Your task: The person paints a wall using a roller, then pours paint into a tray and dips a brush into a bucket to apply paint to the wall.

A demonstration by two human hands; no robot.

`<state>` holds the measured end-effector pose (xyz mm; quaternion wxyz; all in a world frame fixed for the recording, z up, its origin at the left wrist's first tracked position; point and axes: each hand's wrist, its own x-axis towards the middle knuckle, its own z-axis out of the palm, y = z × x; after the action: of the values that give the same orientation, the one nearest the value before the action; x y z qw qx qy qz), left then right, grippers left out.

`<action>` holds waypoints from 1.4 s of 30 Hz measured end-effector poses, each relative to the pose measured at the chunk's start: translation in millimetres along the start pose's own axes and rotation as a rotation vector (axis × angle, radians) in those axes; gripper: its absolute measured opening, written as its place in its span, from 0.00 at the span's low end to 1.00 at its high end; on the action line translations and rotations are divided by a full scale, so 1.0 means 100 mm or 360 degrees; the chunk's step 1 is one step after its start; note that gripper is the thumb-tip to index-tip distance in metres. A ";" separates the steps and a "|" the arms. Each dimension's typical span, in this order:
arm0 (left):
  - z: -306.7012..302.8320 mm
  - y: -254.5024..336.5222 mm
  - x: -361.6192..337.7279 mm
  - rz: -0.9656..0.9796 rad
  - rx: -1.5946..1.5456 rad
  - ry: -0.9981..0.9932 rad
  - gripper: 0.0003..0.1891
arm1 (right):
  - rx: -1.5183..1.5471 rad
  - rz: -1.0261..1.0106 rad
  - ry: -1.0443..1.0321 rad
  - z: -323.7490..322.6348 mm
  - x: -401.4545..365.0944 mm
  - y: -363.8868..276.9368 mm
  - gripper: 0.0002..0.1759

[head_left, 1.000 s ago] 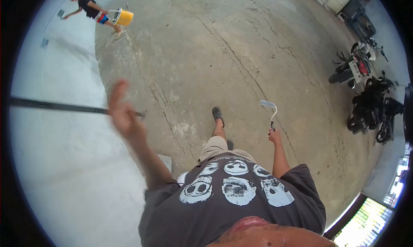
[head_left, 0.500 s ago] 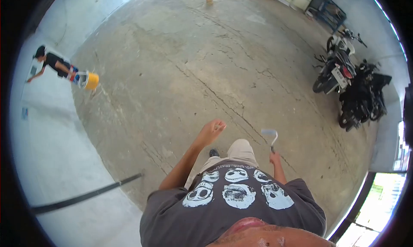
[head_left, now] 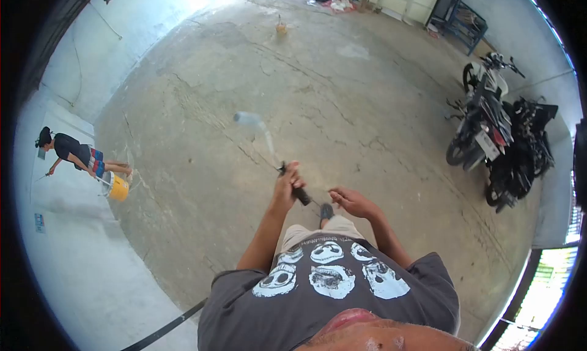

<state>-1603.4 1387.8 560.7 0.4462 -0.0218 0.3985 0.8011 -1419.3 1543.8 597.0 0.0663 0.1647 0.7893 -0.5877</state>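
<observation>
A paint roller with a black handle is gripped in my left hand, its fingers wrapped round the grip. The pale roller head and its bent frame point forward and left over the floor, smeared by motion. Just right of the handle's lower end, my right hand hangs in front of my waist. Its fingers are loosely bent and partly apart, with nothing visible in them. A dark shoe shows below, between both hands.
On the left, a person by the white wall holds a yellow bucket. Motorcycles stand at the right. A small yellowish container sits far ahead on the cracked concrete floor. A blue rack is at the back right.
The paint roller has passed from my right hand to my left and swung left. My right hand has moved inward. The view has shifted, and the other person's bucket hangs lower in it.
</observation>
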 end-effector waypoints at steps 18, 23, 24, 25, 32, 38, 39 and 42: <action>-3.57 0.66 2.57 -0.0151 -0.0505 0.2219 0.12 | 0.0515 0.0648 0.0655 -1.72 1.81 2.93 0.16; -3.19 1.38 4.11 -0.0335 -0.0338 0.2069 0.12 | 0.0574 0.1947 0.0538 -2.33 2.94 3.37 0.20; -3.15 1.58 4.57 -0.0399 -0.0216 0.2013 0.12 | 0.0772 0.1748 0.0764 -2.41 3.20 3.39 0.22; -3.23 1.72 5.01 -0.0327 -0.0248 0.1928 0.15 | 0.0766 0.1731 0.0742 -2.51 3.54 3.28 0.22; -2.16 3.09 7.54 0.0028 0.0066 0.1278 0.14 | 0.0424 0.1481 0.0400 -3.42 6.33 3.21 0.18; -1.27 3.98 8.76 0.0178 0.0427 0.1266 0.14 | 0.0059 0.1348 -0.0012 -4.79 8.56 2.77 0.18; -1.17 4.12 8.83 0.0180 0.0407 0.1301 0.14 | -0.0109 0.1292 -0.0099 -5.06 8.92 2.71 0.18; -0.83 4.54 9.04 0.0380 0.0644 0.1406 0.15 | -0.0474 0.1162 -0.0242 -5.87 10.22 2.31 0.19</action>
<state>-2505.3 1834.6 432.5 0.1353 -0.2261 0.6965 0.6675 -2246.7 2346.8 258.9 0.3521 0.3792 0.7482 -0.4153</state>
